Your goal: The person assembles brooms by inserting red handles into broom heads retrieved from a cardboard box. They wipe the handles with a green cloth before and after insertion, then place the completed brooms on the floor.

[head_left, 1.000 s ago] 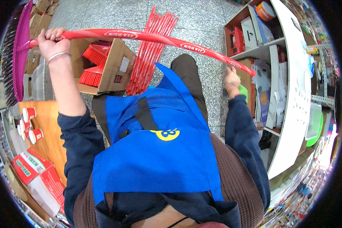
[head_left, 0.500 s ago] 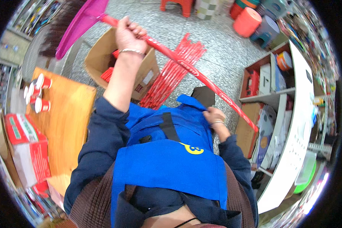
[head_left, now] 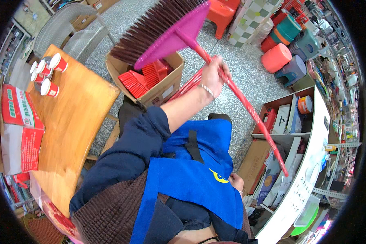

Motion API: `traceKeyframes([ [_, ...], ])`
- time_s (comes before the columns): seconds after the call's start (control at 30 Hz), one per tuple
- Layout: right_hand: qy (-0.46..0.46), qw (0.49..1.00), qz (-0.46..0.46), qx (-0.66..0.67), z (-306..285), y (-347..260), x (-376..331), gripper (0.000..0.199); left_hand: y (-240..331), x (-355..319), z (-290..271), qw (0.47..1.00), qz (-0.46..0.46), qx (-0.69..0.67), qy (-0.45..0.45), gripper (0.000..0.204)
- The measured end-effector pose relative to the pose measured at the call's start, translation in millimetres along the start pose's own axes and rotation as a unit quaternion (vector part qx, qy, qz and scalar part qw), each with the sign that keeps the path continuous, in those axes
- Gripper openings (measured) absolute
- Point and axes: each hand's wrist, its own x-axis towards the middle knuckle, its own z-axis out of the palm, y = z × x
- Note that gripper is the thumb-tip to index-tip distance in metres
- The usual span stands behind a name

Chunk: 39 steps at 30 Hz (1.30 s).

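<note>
My left hand [head_left: 214, 77] is closed around the red handle of a broom [head_left: 256, 118], just below its head. The broom slants across the view, its magenta head with dark brown bristles up at the top and the handle's far end over the shelf unit on the right. My right hand [head_left: 236, 182] rests low at the right edge of my blue apron [head_left: 183, 179]; its fingers are mostly hidden. Under the broom head stands an open cardboard box [head_left: 177, 73] holding red bristled brush heads [head_left: 135, 81]. Red sticks [head_left: 187, 86] lie beside it, partly covered by my left forearm.
A wooden table [head_left: 77, 118] on the left bears several paper cups [head_left: 49, 87] and a red-and-white carton [head_left: 22, 126]. At the right is a white-topped shelf unit [head_left: 301, 191] with boxes inside. Plastic stools [head_left: 276, 57] and a red stool [head_left: 223, 16] stand farther back.
My left hand has carried the broom to the right, and its head now shows fully over the box. My right hand has drawn lower along the apron. The view has shifted.
</note>
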Motion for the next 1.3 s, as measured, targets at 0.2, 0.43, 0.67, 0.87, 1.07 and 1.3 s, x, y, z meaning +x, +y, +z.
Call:
traceKeyframes([
  [0.2, -0.122, 0.950, -0.159, 0.239, -106, -87, 13, 0.016, -38, -45, -26, 0.994, -0.101, 0.034, 0.014, 0.017],
  [0.43, 0.036, 0.835, -0.275, 0.475, -133, -210, 98, 0.031, -23, -66, -48, 0.983, -0.060, 0.170, 0.021, 0.015],
  [0.67, 0.145, 0.633, -0.756, -0.084, -31, -344, 122, 0.030, -59, -120, -49, 0.974, -0.068, 0.214, 0.033, 0.004],
  [0.87, 0.217, 0.685, -0.687, -0.106, -44, -287, 166, 0.029, -45, -128, -62, 0.958, -0.212, 0.174, -0.085, 0.007],
  [1.07, 0.284, 0.884, -0.252, 0.272, -117, -179, 224, 0.026, -54, -128, -64, 0.962, -0.181, 0.204, -0.030, 0.015],
  [1.3, 0.116, 0.790, -0.371, 0.473, -133, -236, 166, 0.034, -81, -123, -73, 0.931, -0.176, 0.317, -0.046, 0.016],
])
